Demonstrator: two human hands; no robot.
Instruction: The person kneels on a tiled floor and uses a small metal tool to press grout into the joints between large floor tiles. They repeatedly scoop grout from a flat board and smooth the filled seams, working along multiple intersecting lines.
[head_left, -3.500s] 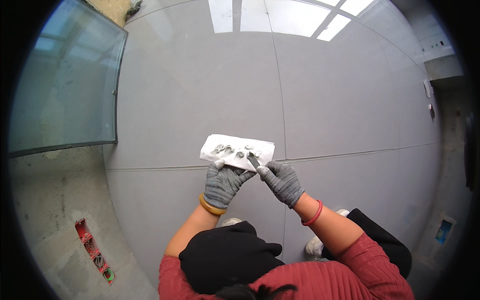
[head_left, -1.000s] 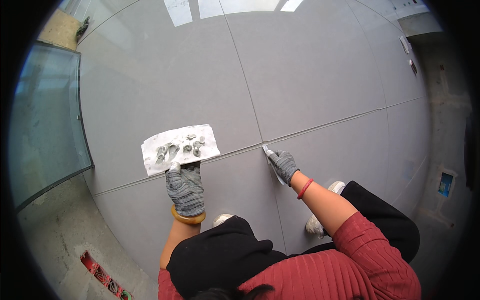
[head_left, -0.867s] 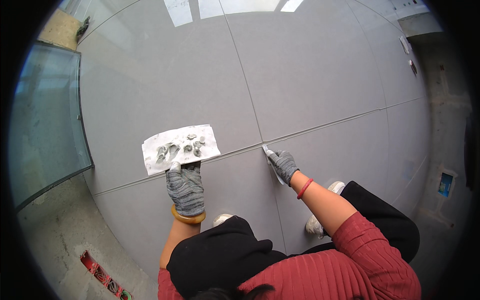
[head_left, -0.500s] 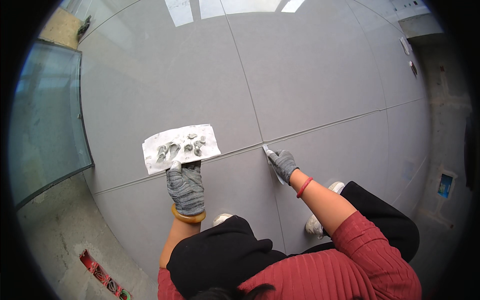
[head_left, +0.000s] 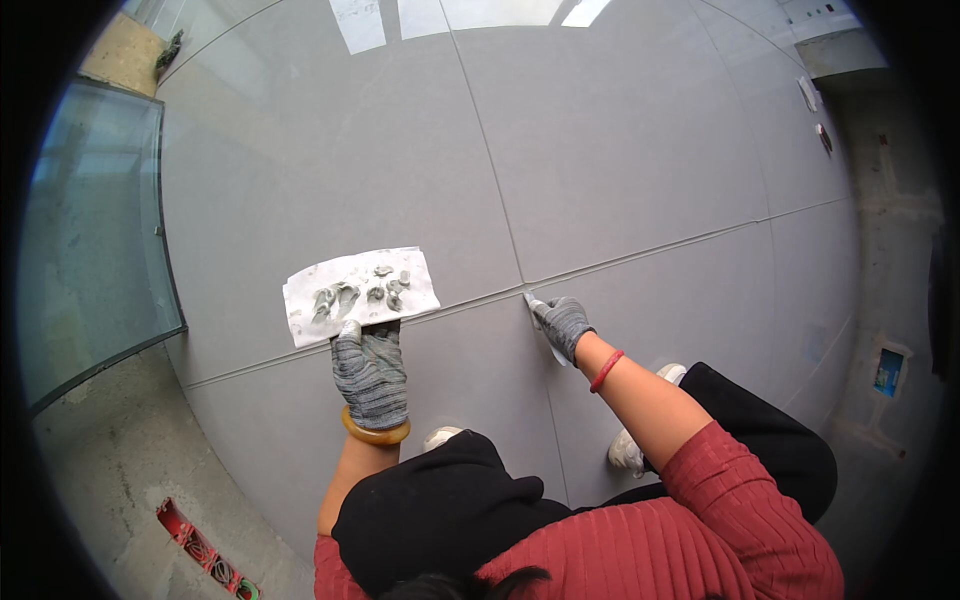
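Compared with three and a half seconds ago, the two hands have moved apart: then both gloved hands met at the white sheet, now only the left one is there. Over the last second almost nothing has shifted.

From the left: a glass panel (head_left: pixel 95 230) stands at the floor's edge, with rough bare concrete (head_left: pixel 120 470) below it and a red strip (head_left: pixel 205 550) lying on it. Next, the left hand (head_left: pixel 370 370), in a grey knit glove with an amber bangle (head_left: pixel 375 432) at the wrist, rests its closed fingers on the near edge of a white sheet (head_left: pixel 330 275). The sheet lies flat on the tiles and carries several dabs of grey paste (head_left: pixel 360 295).

Further right, the right hand (head_left: pixel 562 325), also gloved, with a red band (head_left: pixel 606 370) on the wrist, is closed around a small pale scraper (head_left: pixel 532 303) whose tip touches the tile joint (head_left: pixel 500 215) where two lines cross.

The surface is large smooth grey tiles (head_left: pixel 620 150), reflecting bright ceiling lights at the top. The person crouches in a red top and black trousers; a white shoe (head_left: pixel 628 452) shows. At far right stands unfinished grey wall (head_left: pixel 890 260).
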